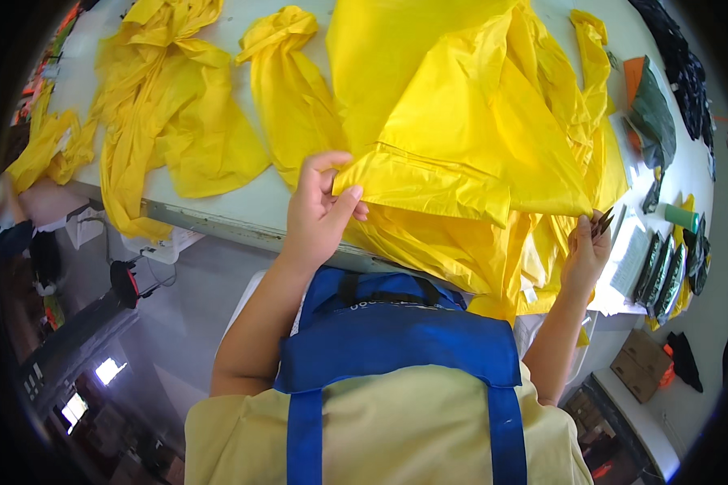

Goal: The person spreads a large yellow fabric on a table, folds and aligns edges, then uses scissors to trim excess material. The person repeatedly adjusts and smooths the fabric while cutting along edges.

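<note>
A large sheet of shiny yellow fabric (445, 121), with a stitched hem along its near edge, is spread over the table and hangs down past its front. My left hand (319, 210) pinches the left corner of that hem between thumb and fingers. At the hem's right end, my right hand (586, 252) grips the fabric. Small dark pointed snips (606, 221) stick up from the right hand's fingers, their handles hidden in the palm. Between both hands the hem is stretched out, folds of the same fabric bunched beneath it.
More yellow fabric pieces (194, 105) lie across the white table (218, 186) to the left. On the right are a dark green and orange bundle (651, 117), a green cylinder (681, 217) and several dark packets (662, 275). Cardboard boxes (641, 364) sit lower right.
</note>
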Demonstrator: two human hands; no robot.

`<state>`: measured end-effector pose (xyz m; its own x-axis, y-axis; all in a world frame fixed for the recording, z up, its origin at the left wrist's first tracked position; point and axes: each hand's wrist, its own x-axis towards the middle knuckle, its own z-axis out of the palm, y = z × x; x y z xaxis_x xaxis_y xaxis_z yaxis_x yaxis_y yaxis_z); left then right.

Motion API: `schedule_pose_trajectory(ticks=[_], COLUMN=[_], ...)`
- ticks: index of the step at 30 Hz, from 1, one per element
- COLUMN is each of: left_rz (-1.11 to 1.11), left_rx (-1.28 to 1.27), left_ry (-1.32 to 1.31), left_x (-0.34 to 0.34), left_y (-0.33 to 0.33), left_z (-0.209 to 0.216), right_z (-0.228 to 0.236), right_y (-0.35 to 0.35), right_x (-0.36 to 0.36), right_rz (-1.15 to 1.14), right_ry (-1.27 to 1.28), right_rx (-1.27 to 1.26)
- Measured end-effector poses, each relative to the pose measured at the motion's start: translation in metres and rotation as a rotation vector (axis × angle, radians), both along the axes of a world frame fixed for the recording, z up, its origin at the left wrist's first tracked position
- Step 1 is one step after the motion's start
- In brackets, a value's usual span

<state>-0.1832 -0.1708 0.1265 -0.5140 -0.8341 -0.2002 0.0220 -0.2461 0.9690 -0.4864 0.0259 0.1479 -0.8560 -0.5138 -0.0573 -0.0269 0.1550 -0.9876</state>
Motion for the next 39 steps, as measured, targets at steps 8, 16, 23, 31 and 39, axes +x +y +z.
schedule_pose_trajectory(ticks=[8, 16, 23, 31, 39], left_rz=[-0.138, -0.303, -0.339, -0.454, -0.397], left_rx=[-1.017, -1.218, -1.220, -1.259, -1.242], left_ry=[-0.276, -0.031, 0.059, 0.059, 0.022], left_x=[0.002, -0.013, -0.030, -0.029, -0.021], left_y=[-0.003, 0.016, 0.038, 0.041, 0.044], left_z=[0.003, 0.008, 0.000, 0.003, -0.002], right_z=[-0.019, -0.045, 0.004, 0.027, 0.010], right_y=[0.042, 0.083, 0.024, -0.109, -0.104], right_x=[0.001, -0.005, 0.004, 0.085, 0.083], right_rz=[-0.130, -0.096, -0.015, 1.015, 0.923], right_ry=[0.091, 0.112, 0.280, 0.283, -0.006], right_rx=[0.004, 0.429, 0.240, 0.306, 0.208])
